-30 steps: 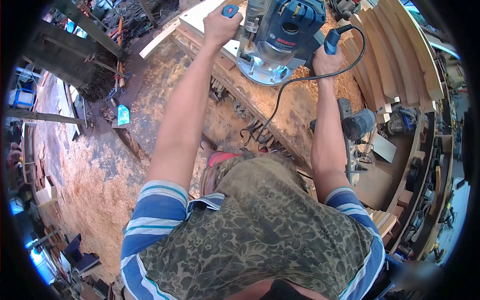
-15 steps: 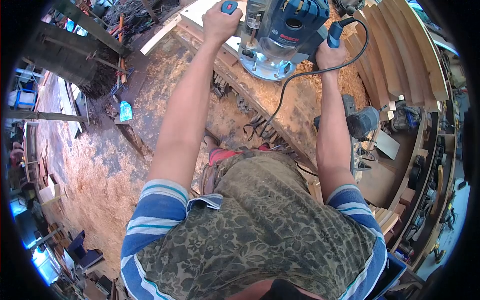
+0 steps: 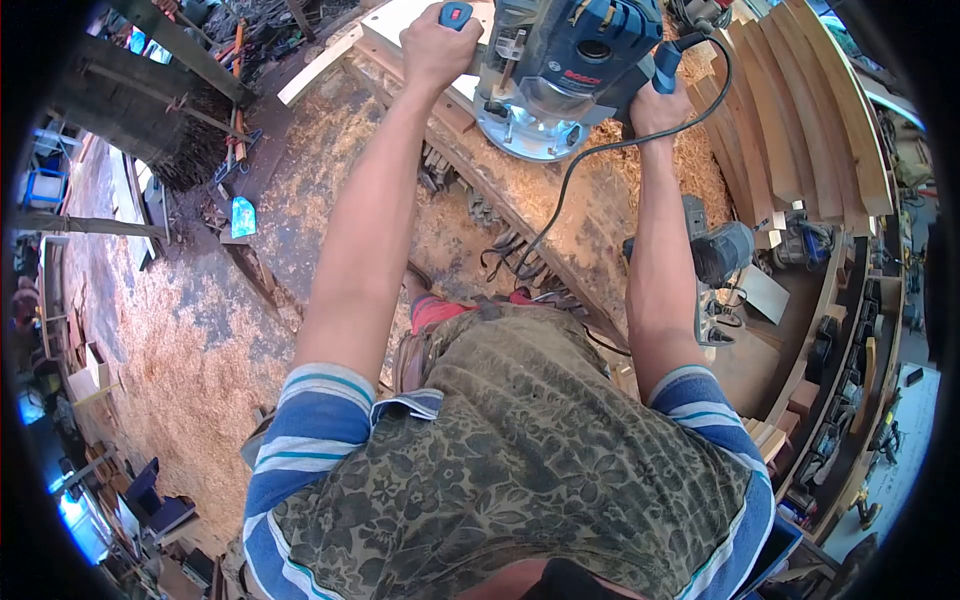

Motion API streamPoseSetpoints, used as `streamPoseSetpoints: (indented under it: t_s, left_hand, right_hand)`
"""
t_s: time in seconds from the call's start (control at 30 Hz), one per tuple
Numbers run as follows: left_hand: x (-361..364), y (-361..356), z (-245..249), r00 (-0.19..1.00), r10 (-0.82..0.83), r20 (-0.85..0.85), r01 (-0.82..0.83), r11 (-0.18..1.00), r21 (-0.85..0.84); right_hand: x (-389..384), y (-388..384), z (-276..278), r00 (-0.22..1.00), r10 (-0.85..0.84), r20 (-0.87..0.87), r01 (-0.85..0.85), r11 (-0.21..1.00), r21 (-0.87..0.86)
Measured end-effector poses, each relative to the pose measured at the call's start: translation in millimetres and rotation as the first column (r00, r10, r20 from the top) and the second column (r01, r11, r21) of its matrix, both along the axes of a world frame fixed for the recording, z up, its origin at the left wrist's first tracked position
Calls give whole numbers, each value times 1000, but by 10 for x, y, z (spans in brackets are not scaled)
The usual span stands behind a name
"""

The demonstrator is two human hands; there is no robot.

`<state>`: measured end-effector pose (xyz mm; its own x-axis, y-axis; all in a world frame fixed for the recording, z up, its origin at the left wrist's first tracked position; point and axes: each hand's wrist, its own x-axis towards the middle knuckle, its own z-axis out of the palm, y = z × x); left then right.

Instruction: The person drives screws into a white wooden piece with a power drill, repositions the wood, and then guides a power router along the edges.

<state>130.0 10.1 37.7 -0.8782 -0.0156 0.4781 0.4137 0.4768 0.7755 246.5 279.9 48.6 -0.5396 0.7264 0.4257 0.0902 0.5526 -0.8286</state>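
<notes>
over the wooden bench (image 3: pixel 600 230) i see the blue router (image 3: pixel 575 80), its top cut off and its underside hidden, with the left hand (image 3: pixel 437 48) and the right hand (image 3: pixel 660 112) each wrapped around a side handle (image 3: pixel 456 15) whose far side i cannot see.

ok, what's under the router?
A pale board shows left of the router, dusty bench on the near side. Whatever's directly beneath its base is covered.
</notes>
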Motion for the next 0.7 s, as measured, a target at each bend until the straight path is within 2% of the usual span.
streamPoseSetpoints:
  t_s: [0.07, 0.2, 0.27, 0.37, 0.47, 0.7]
  left_hand:
    - [10, -8, 7, 1000, -7, 22, 6, 999, 50]
    - [5, -35, -1, 1000, 8, -19, -8, 1000, 6]
    - [73, -38, 53, 998, -10, 57, 5, 996, 93]
    - [39, -47, 24, 1000, 3, 18, -5, 994, 106]
    - [29, -87, 37, 999, 35, 19, -36, 999, 41]
    - [-1, -134, 96, 998, 57, 11, -58, 995, 82]
  right_hand:
    - [-48, 56, -53, 1000, 1, 12, -1, 1000, -2]
    - [-167, 128, -144, 1000, 6, 3, -6, 1000, 6]
    - [-175, 114, -133, 1000, 9, 5, -9, 1000, 10]
    - [-213, 102, -110, 999, 39, -6, -39, 999, -8]
    - [-243, 90, -119, 998, 64, -14, -64, 998, -12]
    - [-374, 20, -79, 996, 86, -3, -86, 996, 3]
